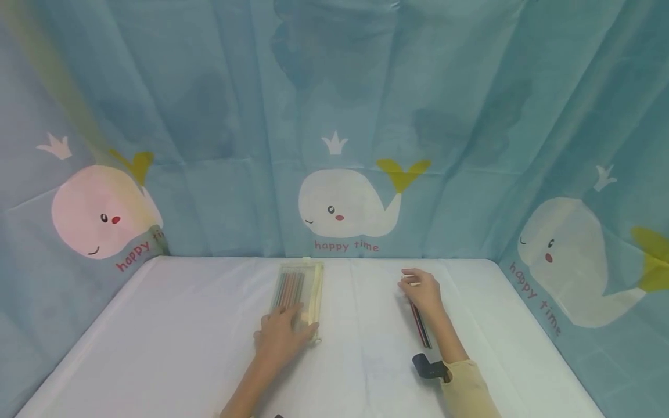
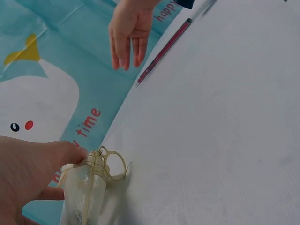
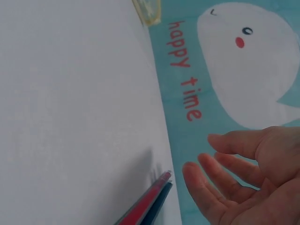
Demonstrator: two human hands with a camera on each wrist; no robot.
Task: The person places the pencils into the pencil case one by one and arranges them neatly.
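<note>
A see-through mesh pencil case (image 1: 317,284) with a pale yellow zip edge lies toward the back of the table, several pencils (image 1: 290,287) in it. My left hand (image 1: 279,332) holds its near end, fingers spread across the top and thumb at the zip side. In the left wrist view the thumb touches the case's corner beside a ring-shaped zip pull (image 2: 115,165). Over the far end of two slim pens, a red pen (image 3: 145,199) and a dark blue pen (image 3: 157,205), hovers my right hand (image 1: 424,292). Its fingers are loosely bent with nothing between them.
The white tabletop (image 1: 360,360) ends at a blue curtain (image 1: 235,209) printed with whales, which also closes in both sides. A black strap-like piece (image 1: 428,367) sits at the right wrist.
</note>
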